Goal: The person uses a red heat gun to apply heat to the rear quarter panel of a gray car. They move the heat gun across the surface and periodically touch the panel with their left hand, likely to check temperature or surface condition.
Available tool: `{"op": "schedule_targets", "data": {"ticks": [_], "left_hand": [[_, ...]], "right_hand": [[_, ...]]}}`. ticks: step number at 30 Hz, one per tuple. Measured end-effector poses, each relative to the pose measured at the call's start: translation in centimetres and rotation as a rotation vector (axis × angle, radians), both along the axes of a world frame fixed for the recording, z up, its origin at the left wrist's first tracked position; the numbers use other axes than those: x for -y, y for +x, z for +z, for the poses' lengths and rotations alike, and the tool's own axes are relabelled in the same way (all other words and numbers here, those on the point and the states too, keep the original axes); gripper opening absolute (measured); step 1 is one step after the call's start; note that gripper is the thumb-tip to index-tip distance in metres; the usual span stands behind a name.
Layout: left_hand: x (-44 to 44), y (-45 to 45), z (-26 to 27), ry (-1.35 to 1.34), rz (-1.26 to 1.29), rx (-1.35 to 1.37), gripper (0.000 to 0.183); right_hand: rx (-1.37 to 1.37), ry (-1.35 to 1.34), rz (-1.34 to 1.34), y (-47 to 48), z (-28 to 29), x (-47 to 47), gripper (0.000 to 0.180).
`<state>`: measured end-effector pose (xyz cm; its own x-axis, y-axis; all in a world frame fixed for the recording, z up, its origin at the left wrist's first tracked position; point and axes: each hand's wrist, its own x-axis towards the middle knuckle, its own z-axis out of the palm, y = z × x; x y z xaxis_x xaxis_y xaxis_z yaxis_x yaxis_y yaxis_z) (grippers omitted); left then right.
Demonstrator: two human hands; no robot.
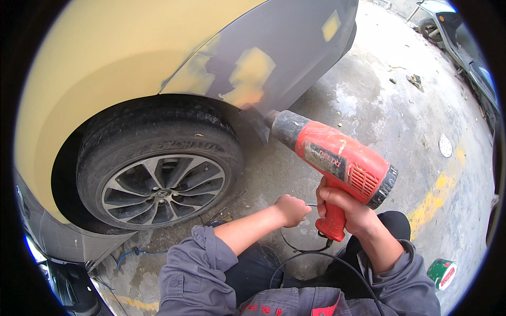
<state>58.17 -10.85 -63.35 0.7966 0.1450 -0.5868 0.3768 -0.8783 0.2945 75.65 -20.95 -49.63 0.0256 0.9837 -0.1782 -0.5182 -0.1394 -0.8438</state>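
My right hand point(352, 209) is wrapped around the grip of a red heat gun point(342, 154), held above the concrete floor. Its dark nozzle points up and left at the lower edge of a grey car bumper point(296, 59). A patch of yellowish body filler point(253, 73) covers the bumper by the wheel arch, with an orange tint at its lower end. The nozzle tip appears close to that edge; the exact gap is unclear. Below and left of the gun, my left hand point(292, 211) is a fist around a thin dark cord point(290, 245), its fingers partly hidden.
The car's wheel point(164, 193) and yellowish fender point(118, 39) fill the left side. A braided cable point(324, 254) arcs over my lap. On the floor lie a white perforated sanding disc point(445, 145) and a green can point(442, 273). A scooter point(454, 43) stands at upper right.
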Motion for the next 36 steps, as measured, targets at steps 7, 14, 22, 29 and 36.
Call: {"op": "schedule_targets", "data": {"ticks": [7, 14, 22, 29, 36], "left_hand": [[0.0, -1.0, -1.8, -0.042, 0.058, 0.138, 0.021], [0.0, -0.8, -1.9, -0.026, 0.095, 0.082, 0.023], [-0.2, 0.0, -1.6, -0.109, 0.116, -0.027, 0.028], [-0.2, 0.0, -0.4, -0.109, 0.114, -0.044, 0.028], [0.0, 1.2, 3.2, 0.006, -0.034, -0.18, 0.029]], "right_hand": [[0.078, 0.043, 0.056, 0.0, 0.1, 0.0, 0.021], [0.1, 0.154, 0.131, 0.4, 1.0, 0.2, 0.01], [0.156, 0.193, 0.197, 0.9, 0.4, 0.5, 0.014], [0.136, 0.254, 0.206, 0.9, 0.4, 0.6, 0.013], [0.073, 0.306, 0.116, 0.9, 0.8, 0.6, 0.009]]}}
